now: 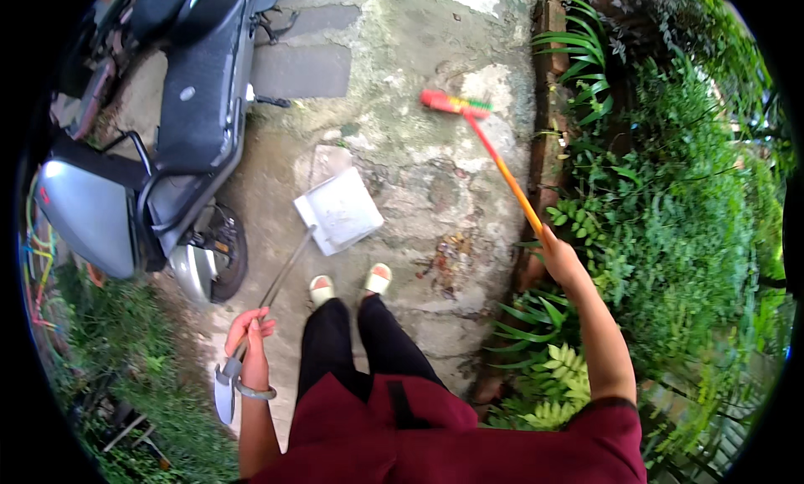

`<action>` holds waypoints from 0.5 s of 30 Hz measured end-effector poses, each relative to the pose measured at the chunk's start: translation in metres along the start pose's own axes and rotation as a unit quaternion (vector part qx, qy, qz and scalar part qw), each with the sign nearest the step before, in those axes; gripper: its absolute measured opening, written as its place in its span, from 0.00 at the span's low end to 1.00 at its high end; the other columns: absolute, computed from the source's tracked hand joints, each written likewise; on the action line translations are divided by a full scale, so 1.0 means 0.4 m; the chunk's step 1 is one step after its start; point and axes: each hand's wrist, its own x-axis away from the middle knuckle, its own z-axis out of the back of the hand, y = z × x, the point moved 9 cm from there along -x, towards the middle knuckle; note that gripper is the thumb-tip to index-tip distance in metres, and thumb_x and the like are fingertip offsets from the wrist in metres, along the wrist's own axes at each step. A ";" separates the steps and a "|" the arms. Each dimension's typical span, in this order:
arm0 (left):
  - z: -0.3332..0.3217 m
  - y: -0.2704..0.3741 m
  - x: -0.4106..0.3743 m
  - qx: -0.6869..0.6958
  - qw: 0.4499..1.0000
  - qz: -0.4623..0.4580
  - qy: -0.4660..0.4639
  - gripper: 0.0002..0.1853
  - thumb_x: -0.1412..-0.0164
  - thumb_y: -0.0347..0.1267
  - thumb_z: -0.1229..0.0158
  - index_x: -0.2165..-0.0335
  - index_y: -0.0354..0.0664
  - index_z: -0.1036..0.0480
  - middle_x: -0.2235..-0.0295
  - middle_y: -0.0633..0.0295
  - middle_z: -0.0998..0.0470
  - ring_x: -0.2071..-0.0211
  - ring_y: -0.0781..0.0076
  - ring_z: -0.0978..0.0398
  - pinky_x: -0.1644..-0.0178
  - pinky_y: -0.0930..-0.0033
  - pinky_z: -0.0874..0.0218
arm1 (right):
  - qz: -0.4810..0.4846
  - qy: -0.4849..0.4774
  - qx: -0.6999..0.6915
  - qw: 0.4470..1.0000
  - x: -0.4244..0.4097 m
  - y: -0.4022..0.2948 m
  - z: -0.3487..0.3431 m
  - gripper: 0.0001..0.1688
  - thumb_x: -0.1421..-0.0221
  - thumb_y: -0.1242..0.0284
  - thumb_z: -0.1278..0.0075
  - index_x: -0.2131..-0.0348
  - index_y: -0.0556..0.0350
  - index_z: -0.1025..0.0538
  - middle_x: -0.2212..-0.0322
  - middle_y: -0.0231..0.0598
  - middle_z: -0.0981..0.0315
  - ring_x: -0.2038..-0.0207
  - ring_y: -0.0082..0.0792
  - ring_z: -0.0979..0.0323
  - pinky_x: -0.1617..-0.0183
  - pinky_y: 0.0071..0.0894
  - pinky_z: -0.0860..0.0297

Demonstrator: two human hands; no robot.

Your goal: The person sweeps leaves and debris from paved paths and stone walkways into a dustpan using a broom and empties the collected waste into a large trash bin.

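My right hand (560, 258) grips the orange handle of a broom (502, 167), whose red head (453, 104) with green and yellow bristles is blurred, up ahead over the concrete. My left hand (249, 336) is around the thin metal handle of a long-handled dustpan (342, 211). The handle's pale grip end (225, 390) sticks out below my wrist. The dustpan's white pan lies ahead of my feet, with a few specks on it. To the right of my feet, a small pile of dry leaves and litter (453, 261) rests on the ground.
A grey and black motor scooter (201, 101) stands along the left. On the right, a low brick edging (548, 107) borders dense green plants (678, 201). The concrete ground (402, 132) is rough and cracked. More plants (119, 352) grow at the lower left.
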 end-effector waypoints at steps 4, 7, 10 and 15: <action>0.012 -0.078 0.035 -0.013 1.000 -0.002 -0.025 0.09 0.40 0.27 0.54 0.63 0.34 0.30 0.65 0.58 0.25 0.68 0.74 0.27 0.63 0.74 0.34 | -0.142 -0.085 -0.162 0.973 0.404 -0.037 0.222 0.34 0.47 0.79 0.58 0.41 0.44 0.44 0.82 0.29 0.38 0.82 0.16 0.45 0.78 0.18 0.44; 0.030 -0.095 0.048 -0.035 0.999 0.001 -0.031 0.09 0.41 0.26 0.54 0.63 0.34 0.29 0.65 0.59 0.26 0.68 0.74 0.27 0.64 0.74 0.34 | -0.112 -0.049 -0.124 0.985 0.367 -0.111 0.246 0.32 0.47 0.77 0.59 0.42 0.46 0.41 0.82 0.28 0.38 0.81 0.18 0.45 0.78 0.20 0.43; 0.077 -0.139 0.063 -0.036 0.999 0.015 -0.017 0.09 0.41 0.25 0.55 0.63 0.34 0.29 0.66 0.59 0.26 0.68 0.75 0.27 0.64 0.75 0.34 | -0.008 0.020 -0.084 0.996 0.075 -0.172 0.177 0.27 0.43 0.74 0.61 0.43 0.48 0.41 0.79 0.31 0.37 0.81 0.24 0.43 0.77 0.23 0.46; 0.120 -0.193 0.081 -0.051 0.998 0.027 -0.016 0.09 0.41 0.24 0.55 0.64 0.33 0.28 0.68 0.59 0.26 0.70 0.74 0.26 0.64 0.74 0.34 | -0.003 0.080 0.010 0.997 -0.409 -0.258 0.064 0.28 0.43 0.69 0.65 0.42 0.44 0.45 0.77 0.54 0.29 0.78 0.46 0.29 0.74 0.42 0.34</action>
